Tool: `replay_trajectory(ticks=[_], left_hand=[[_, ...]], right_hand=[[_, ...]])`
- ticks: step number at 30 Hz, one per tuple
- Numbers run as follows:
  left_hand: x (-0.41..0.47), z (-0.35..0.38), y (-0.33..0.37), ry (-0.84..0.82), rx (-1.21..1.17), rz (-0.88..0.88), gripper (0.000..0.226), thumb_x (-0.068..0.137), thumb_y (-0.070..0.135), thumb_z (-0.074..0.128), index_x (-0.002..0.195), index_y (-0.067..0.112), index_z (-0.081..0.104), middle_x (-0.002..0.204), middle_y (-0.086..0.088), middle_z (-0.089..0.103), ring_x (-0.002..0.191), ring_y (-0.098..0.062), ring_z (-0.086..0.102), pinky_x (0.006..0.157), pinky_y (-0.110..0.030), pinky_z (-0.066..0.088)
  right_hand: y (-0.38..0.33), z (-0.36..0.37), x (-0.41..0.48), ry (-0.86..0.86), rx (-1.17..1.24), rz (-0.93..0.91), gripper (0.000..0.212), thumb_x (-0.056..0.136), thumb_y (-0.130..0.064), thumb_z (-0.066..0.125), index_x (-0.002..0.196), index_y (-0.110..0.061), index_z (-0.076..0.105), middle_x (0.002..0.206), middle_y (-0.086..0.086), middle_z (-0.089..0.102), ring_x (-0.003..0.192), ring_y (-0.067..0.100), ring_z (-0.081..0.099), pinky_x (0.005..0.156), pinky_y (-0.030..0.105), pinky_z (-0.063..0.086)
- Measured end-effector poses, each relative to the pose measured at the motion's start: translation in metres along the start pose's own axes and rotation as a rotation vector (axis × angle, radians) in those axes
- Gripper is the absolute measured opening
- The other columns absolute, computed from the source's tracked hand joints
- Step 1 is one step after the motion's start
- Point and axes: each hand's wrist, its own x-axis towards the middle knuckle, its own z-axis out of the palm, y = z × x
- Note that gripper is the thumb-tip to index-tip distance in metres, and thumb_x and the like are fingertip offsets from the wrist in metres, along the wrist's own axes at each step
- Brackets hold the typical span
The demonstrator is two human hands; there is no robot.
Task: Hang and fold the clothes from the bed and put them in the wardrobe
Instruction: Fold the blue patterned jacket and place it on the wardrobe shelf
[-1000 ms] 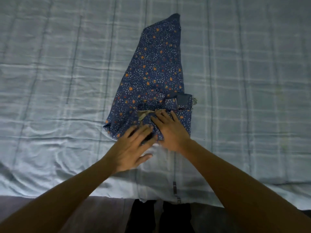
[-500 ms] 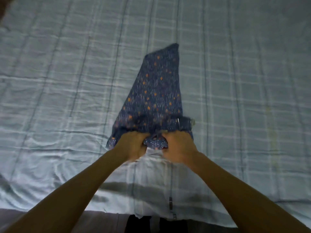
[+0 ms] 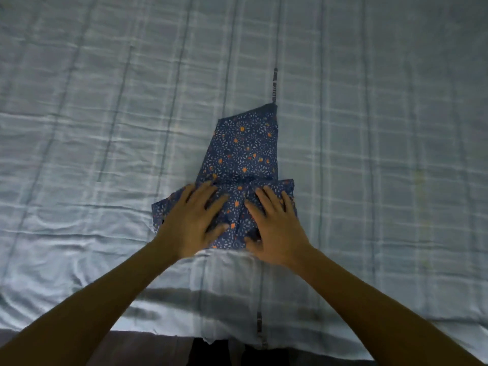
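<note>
Your left hand lies flat, fingers straight and spread, on the near left part of the folded navy floral garment. Your right hand lies likewise, fingers straight and spread, on the near right part, just beside the left and not touching it. The garment rests on the light-blue checked bedsheet, near its front edge, narrower end pointing away from you.

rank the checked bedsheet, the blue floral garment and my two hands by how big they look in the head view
1. Checked bedsheet: fills most of the frame.
2. Blue floral garment.
3. Left hand and right hand, both flat on the garment: they look about alike, so they are not ranked against each other.
</note>
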Motion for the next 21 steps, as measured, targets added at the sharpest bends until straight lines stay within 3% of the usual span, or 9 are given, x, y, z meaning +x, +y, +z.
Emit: replay_trajectory(ticks=[3,5,8,10,13,15,18,19,21], left_hand=[[-0.025,0.025,0.008,-0.170,0.042,0.017,0.095,0.079,0.077,0.041,0.147,0.011,0.031,0.153,-0.022,0.023,0.144,-0.035,0.016,0.111,-0.063,0.013],[-0.027,0.030,0.008,-0.173,0.109,0.109,0.102,0.072,0.076,0.052,0.148,0.013,0.026,0.153,-0.022,0.022,0.143,-0.036,0.016,0.110,-0.064,0.012],[-0.009,0.032,-0.002,-0.157,0.109,0.096,0.104,0.054,0.048,0.080,0.142,0.013,0.037,0.137,-0.023,0.043,0.132,-0.037,0.033,0.107,-0.062,0.021],[0.004,0.028,-0.006,-0.115,-0.055,0.006,0.085,0.051,0.030,0.080,0.127,0.012,0.048,0.118,-0.018,0.056,0.115,-0.035,0.049,0.102,-0.054,0.034],[0.025,-0.006,-0.001,-0.100,-0.436,-0.160,0.037,0.059,0.017,0.070,0.095,0.017,0.064,0.086,-0.003,0.067,0.079,-0.026,0.064,0.071,-0.029,0.045],[0.042,-0.036,-0.001,-0.334,-0.582,-0.245,0.019,0.058,0.023,0.068,0.077,0.025,0.069,0.075,0.005,0.070,0.071,-0.015,0.065,0.063,-0.027,0.048],[0.073,-0.070,-0.016,-0.714,-0.621,-0.279,0.014,0.051,0.027,0.067,0.065,0.025,0.068,0.064,0.008,0.067,0.070,-0.012,0.065,0.069,-0.034,0.053],[0.084,-0.077,-0.021,-0.685,-0.581,-0.286,0.019,0.053,0.028,0.068,0.072,0.024,0.069,0.070,0.006,0.068,0.074,-0.014,0.065,0.072,-0.034,0.053],[0.100,-0.077,-0.035,-0.421,-0.401,-0.283,0.037,0.067,0.031,0.072,0.103,0.025,0.069,0.099,0.001,0.069,0.096,-0.020,0.063,0.084,-0.033,0.049]], right_hand=[[-0.007,0.014,-0.001,-0.196,-0.156,-0.012,0.110,0.065,-0.075,0.047,0.148,-0.008,0.024,0.155,0.024,0.015,0.144,0.039,0.007,0.111,0.065,0.005],[-0.008,0.015,0.007,-0.237,-0.257,-0.021,0.105,0.075,-0.057,0.062,0.151,-0.008,0.008,0.156,0.026,0.003,0.144,0.041,-0.001,0.111,0.066,-0.002],[-0.004,0.012,0.022,-0.182,-0.154,0.033,0.100,0.061,-0.043,0.079,0.144,-0.008,0.035,0.146,0.027,0.035,0.136,0.042,0.032,0.109,0.064,0.021],[0.000,0.004,0.031,-0.133,-0.021,0.040,0.087,0.051,-0.042,0.081,0.128,-0.012,0.055,0.127,0.020,0.058,0.118,0.037,0.055,0.099,0.056,0.040],[0.011,-0.029,0.036,-0.151,0.087,0.054,0.060,0.066,-0.041,0.071,0.120,-0.023,0.056,0.112,0.001,0.065,0.098,0.025,0.063,0.081,0.033,0.047],[0.020,-0.057,0.041,-0.370,0.220,0.047,0.052,0.072,-0.043,0.070,0.119,-0.029,0.055,0.108,-0.005,0.065,0.096,0.021,0.062,0.078,0.029,0.047],[0.032,-0.096,0.056,-0.783,0.475,0.129,0.042,0.068,-0.033,0.076,0.106,-0.029,0.058,0.100,-0.007,0.061,0.094,0.017,0.060,0.079,0.029,0.050],[0.036,-0.103,0.064,-0.688,0.472,0.154,0.037,0.069,-0.031,0.074,0.103,-0.028,0.059,0.098,-0.006,0.059,0.093,0.018,0.059,0.078,0.029,0.049],[0.045,-0.105,0.076,-0.212,0.324,0.201,0.037,0.077,-0.022,0.068,0.113,-0.024,0.059,0.107,0.002,0.058,0.099,0.024,0.056,0.082,0.032,0.044]])
